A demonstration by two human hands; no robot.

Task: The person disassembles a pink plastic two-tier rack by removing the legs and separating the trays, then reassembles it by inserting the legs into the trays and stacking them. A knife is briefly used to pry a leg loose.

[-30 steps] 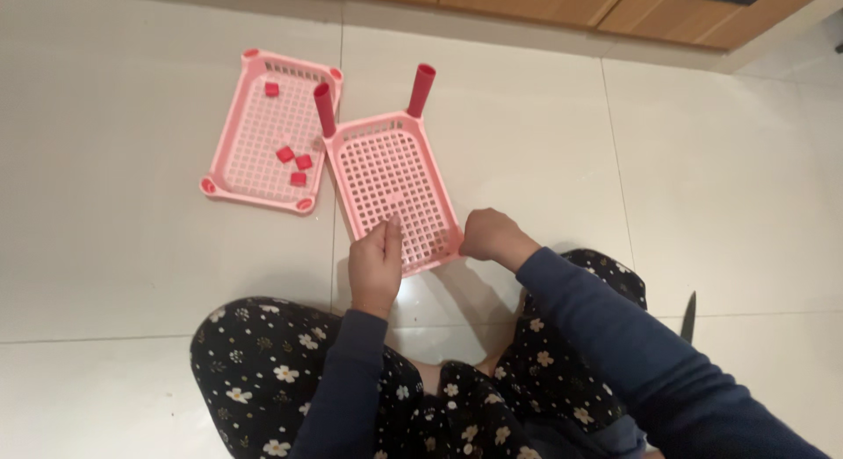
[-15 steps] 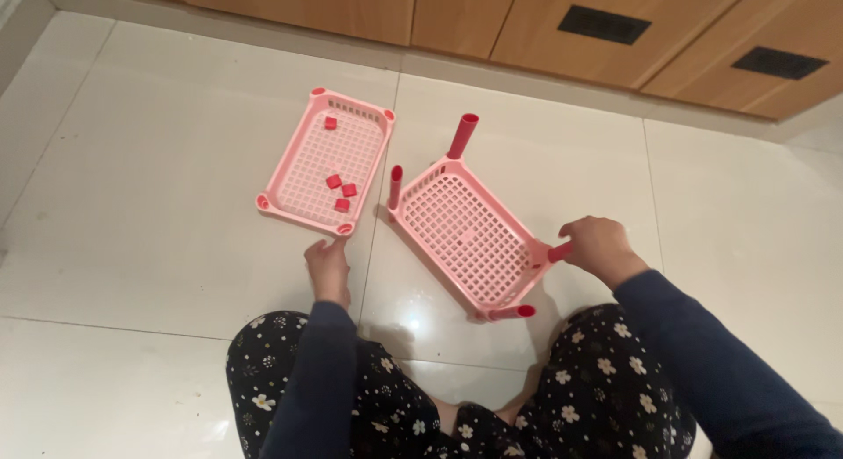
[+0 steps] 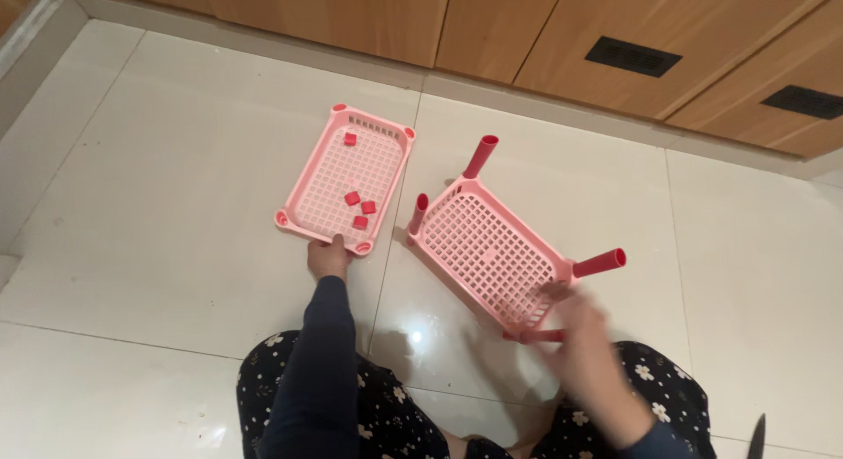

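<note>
Two pink trays on tile floor (image 3: 176, 204), one w/ red legs.

Legged tray (image 3: 487, 252) now tipped on its side mid-floor, swung away since 0.5 s ago; flat tray (image 3: 347, 182) w/ small red caps (image 3: 360, 209) unmoved. Left hand (image 3: 327, 257) shifted onto flat tray's near edge, fingers curled on rim. Right hand (image 3: 584, 349) blurred by legged tray's near corner, grip unclear.

Left hand (image 3: 328, 257) reaches forward, fingers curled; right hand (image 3: 587, 358) blurred, fingers spread.
</note>
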